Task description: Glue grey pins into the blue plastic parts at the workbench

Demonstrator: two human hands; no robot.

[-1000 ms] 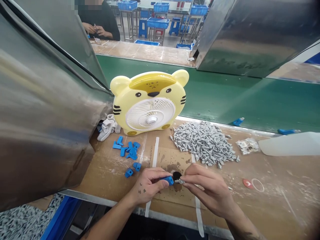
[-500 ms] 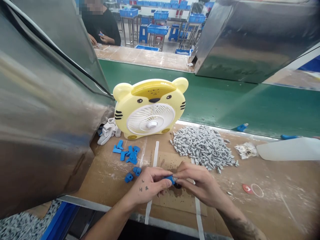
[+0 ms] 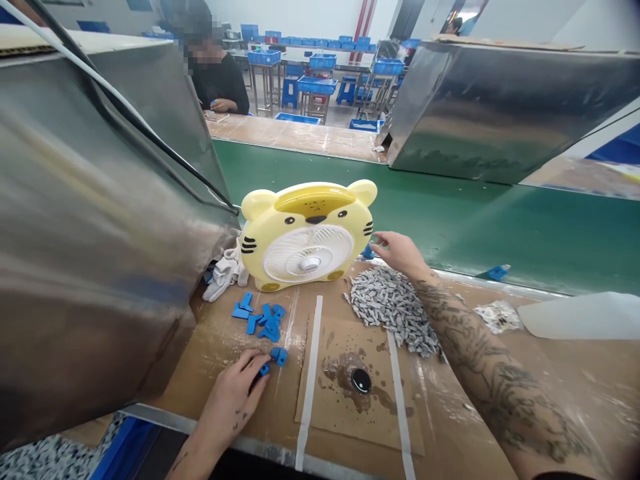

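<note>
Blue block [image 3: 264, 369] sat under left hand [image 3: 234, 395], grip unclear; right hand [image 3: 400, 252], fingers parted, hung beyond grey pile [image 3: 385, 303]. Dipped forearm [image 3: 493, 360] could have scattered it.

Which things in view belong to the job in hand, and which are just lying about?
Likely in the job:
blue pieces, with the left hand at one and the right hand close to another
grey pile
black dish on the cardboard

Likely just lying about:
fan
white cloth
small bag
</note>
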